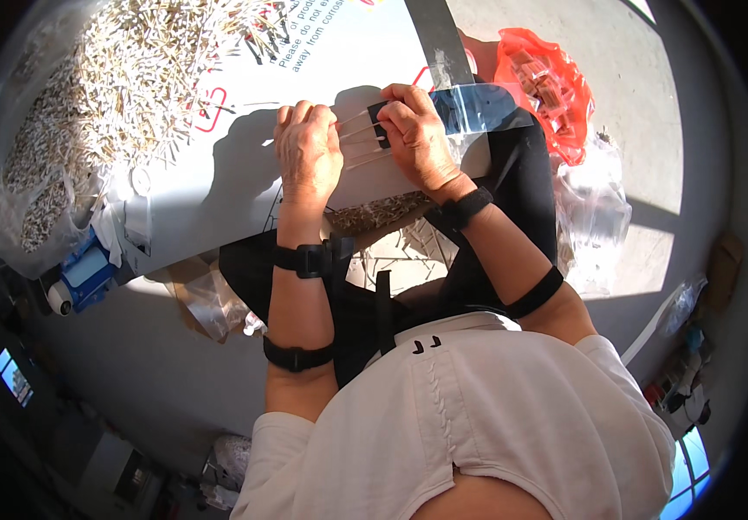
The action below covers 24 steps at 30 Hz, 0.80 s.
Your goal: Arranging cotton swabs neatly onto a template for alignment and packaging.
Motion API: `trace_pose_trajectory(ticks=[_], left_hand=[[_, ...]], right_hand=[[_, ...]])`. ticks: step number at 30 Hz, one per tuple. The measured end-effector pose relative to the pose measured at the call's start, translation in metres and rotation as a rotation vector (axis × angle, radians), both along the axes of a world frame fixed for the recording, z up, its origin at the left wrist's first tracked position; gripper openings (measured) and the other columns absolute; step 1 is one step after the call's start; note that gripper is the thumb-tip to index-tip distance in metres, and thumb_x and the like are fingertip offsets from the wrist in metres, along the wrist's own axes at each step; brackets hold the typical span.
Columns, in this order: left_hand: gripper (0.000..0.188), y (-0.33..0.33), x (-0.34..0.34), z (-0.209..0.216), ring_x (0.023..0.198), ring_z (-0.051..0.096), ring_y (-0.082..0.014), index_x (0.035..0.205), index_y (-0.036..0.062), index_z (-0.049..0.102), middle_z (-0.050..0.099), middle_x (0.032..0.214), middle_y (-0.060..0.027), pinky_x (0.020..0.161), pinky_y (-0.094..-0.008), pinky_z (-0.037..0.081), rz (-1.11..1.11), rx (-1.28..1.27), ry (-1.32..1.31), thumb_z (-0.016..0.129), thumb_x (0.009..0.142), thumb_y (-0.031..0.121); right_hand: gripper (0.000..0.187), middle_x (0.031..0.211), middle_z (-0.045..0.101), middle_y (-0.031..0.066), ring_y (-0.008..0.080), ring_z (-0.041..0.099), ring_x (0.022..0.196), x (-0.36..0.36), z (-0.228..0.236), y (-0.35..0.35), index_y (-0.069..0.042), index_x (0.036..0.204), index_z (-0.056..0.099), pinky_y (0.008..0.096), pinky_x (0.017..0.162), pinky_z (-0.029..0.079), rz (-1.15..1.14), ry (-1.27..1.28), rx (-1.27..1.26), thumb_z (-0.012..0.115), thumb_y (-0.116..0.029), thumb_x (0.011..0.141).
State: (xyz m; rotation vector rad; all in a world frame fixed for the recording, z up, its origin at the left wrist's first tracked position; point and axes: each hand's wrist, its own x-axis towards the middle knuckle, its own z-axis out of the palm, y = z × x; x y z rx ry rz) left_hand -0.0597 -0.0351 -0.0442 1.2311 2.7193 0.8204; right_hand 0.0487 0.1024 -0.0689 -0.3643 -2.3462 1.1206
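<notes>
On a white worktop [187,221], toward twelve o'clock, the right hand [421,143] has its grip pinched on a black strip [380,133], seemingly steadying it beside thin pale sticks [358,130]. The left hand [309,156] curls at their nine-o'clock ends; whether its grip clamps them, I cannot tell. Both hands are knuckles-up. A stick heap [131,78] sits at ten o'clock, perhaps for easy reach.

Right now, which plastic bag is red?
The red bag, right of the right hand; the bag below it and the stick-filled bag at left are clear.
</notes>
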Motion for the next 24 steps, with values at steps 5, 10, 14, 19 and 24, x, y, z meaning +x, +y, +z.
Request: trace_pose_trajectory(ticks=[5,10,14,19,24], left_hand=[[0.026,-0.002,-0.001,0.004,0.105,0.050,-0.0312,0.097,0.0072,0.065,0.058,0.104,-0.0068,0.092,-0.0429,0.042,-0.075,0.010,-0.022,0.070,0.072,0.003],[0.065,-0.008,0.040,0.002,0.126,0.041,-0.0329,0.125,0.0050,0.055,0.048,0.134,-0.0113,0.107,-0.0452,0.032,-0.105,0.032,-0.058,0.078,0.066,0.016],[0.056,-0.008,0.032,-0.006,0.123,0.045,-0.0324,0.122,0.0047,0.058,0.051,0.130,-0.0114,0.105,-0.0438,0.035,-0.103,0.050,0.012,0.075,0.069,0.010],[0.041,0.002,0.029,-0.011,0.121,0.048,-0.0279,0.127,0.0019,0.054,0.051,0.130,-0.0129,0.107,-0.0397,0.036,0.105,0.457,-0.198,0.063,0.086,0.004],[0.045,0.014,0.050,-0.028,0.133,0.041,-0.0296,0.137,-0.0022,0.045,0.044,0.142,-0.0182,0.111,-0.0413,0.031,0.255,0.815,-0.470,0.049,0.101,0.023]], right_hand=[[0.026,0.122,0.056,0.0157,0.0337,0.058,0.112,0.003,0.010,-0.005,0.000,0.103,0.062,0.0352,0.094,0.050,-0.037,0.073,-0.291,0.057,0.011,0.081],[0.029,0.131,0.052,0.0150,0.0287,0.054,0.121,0.008,0.010,-0.003,0.001,0.114,0.059,0.0330,0.101,0.043,-0.038,0.092,-0.439,0.051,0.010,0.088],[0.028,0.135,0.051,0.0132,0.0234,0.051,0.125,0.007,0.007,-0.004,0.002,0.118,0.058,0.0316,0.105,0.040,-0.011,0.124,-0.544,0.046,0.007,0.094],[0.029,0.135,0.050,0.0161,0.0254,0.051,0.124,0.008,0.006,-0.018,0.001,0.124,0.056,0.0316,0.102,0.041,-0.022,0.173,-0.598,0.048,0.003,0.096],[0.032,0.139,0.047,0.0151,0.0239,0.045,0.130,0.002,0.005,-0.031,0.001,0.127,0.053,0.0327,0.106,0.036,-0.015,0.223,-0.828,0.045,0.003,0.097]])
